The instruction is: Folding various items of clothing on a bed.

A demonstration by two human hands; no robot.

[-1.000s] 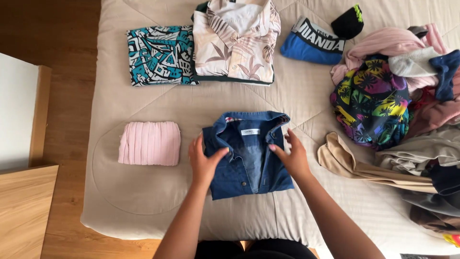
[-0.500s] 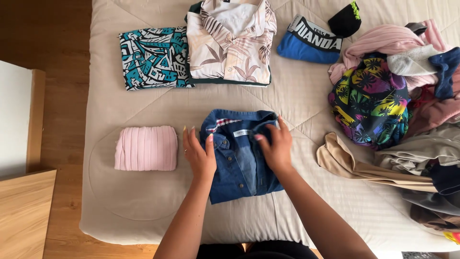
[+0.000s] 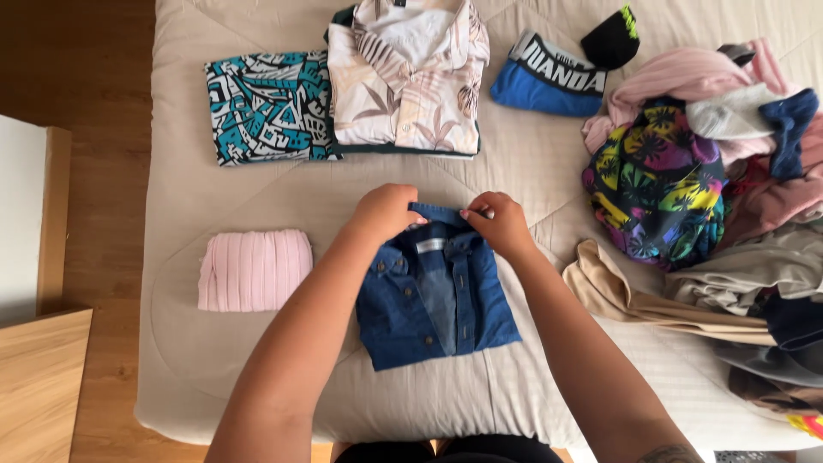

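Note:
A folded dark blue denim shirt [image 3: 437, 300] lies on the beige quilted bed [image 3: 531, 163], buttons up, collar pointing away from me. My left hand [image 3: 386, 212] pinches the left end of the collar. My right hand [image 3: 499, 223] pinches the right end of the same collar. Both forearms reach over the shirt from the near edge of the bed.
A folded pink ribbed top [image 3: 255, 270] lies left of the shirt. At the far side lie a folded teal patterned shirt [image 3: 266, 107], a pale leaf-print shirt [image 3: 407, 77], blue underwear [image 3: 549, 77] and a black item [image 3: 610, 39]. An unfolded clothes pile [image 3: 711, 197] fills the right. Wooden furniture [image 3: 39, 377] stands at left.
Both hands moved from the sides of the shirt's front up to its collar and closed on it. The collar now looks flattened, with the checked lining hidden.

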